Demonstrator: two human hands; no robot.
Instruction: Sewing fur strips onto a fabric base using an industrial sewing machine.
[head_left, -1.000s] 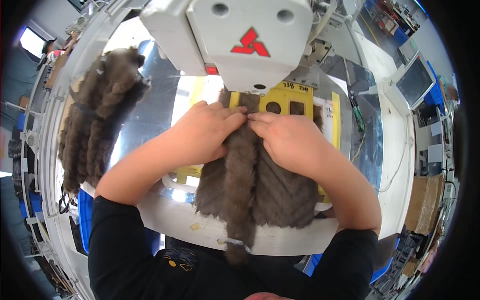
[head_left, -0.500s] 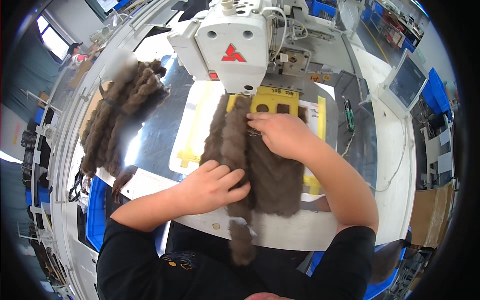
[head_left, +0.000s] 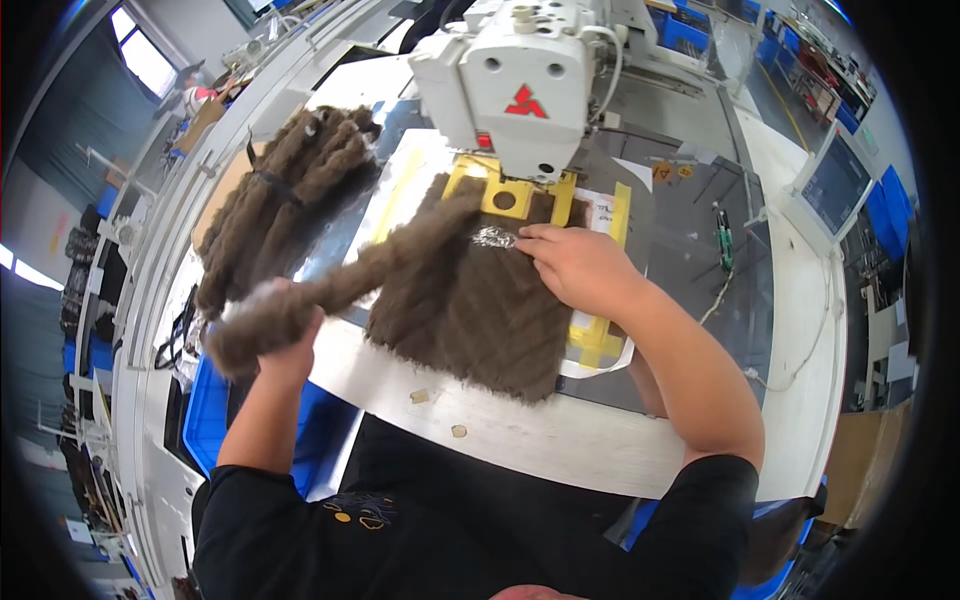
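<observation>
A long strip of brown fur (head_left: 385,255) stretches from the yellow template toward the left. My left hand (head_left: 290,345) is closed around its near-left end, holding it raised. Under the sewing machine head (head_left: 530,100) lies a wider brown fur piece (head_left: 480,325), flat on the white work plate. My right hand (head_left: 585,268) rests on this piece's upper right, fingers stretched out beside a shiny silvery patch (head_left: 494,237). The yellow template (head_left: 508,196) with cut-outs sits at the fur's far edge, below the machine head.
A bundle of brown fur strips (head_left: 285,200), tied with a dark band, lies at the left. A green-handled tool (head_left: 724,240) lies on the grey surface at right, near a screen (head_left: 838,185). A blue bin (head_left: 205,415) stands below the table's left edge.
My left hand has moved left, swinging the fur strip from over the wider piece out to the left. My right hand stays on the fur. The view has shifted slightly.
</observation>
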